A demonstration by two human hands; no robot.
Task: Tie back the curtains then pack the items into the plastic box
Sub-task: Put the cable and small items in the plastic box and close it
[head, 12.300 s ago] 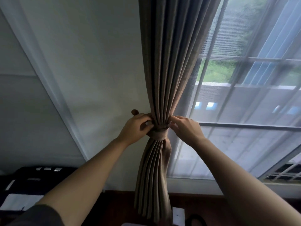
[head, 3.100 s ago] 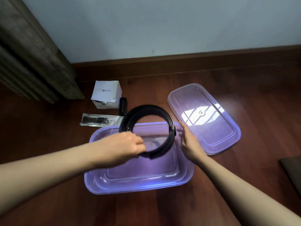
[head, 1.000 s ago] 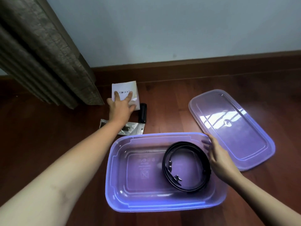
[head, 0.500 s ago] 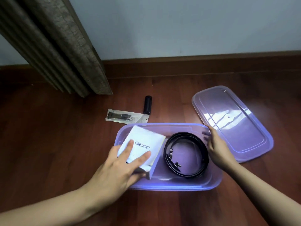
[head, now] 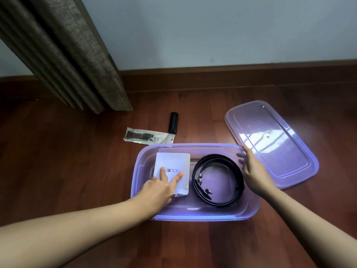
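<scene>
- While your left hand (head: 160, 187) lays two straight fingers flat on top of the white carton (head: 173, 163), thumb hidden and nothing gripped, your right hand (head: 253, 175) pinches the right rim of the plastic box (head: 193, 213), its fingertips showing through the wall.
- That carton sits in the box's left half, printed side up.
- Your coiled black belt (head: 216, 158) lies in the right half, just beside the carton.
- Off the box's right edge, the lid (head: 270, 144) lies flat on the floor (head: 77, 171).
- Beyond the box's far edge lie a clear packet (head: 148, 136) and a black cylinder (head: 173, 122), touching.
- At the far left, the curtain (head: 67, 55) hangs.
</scene>
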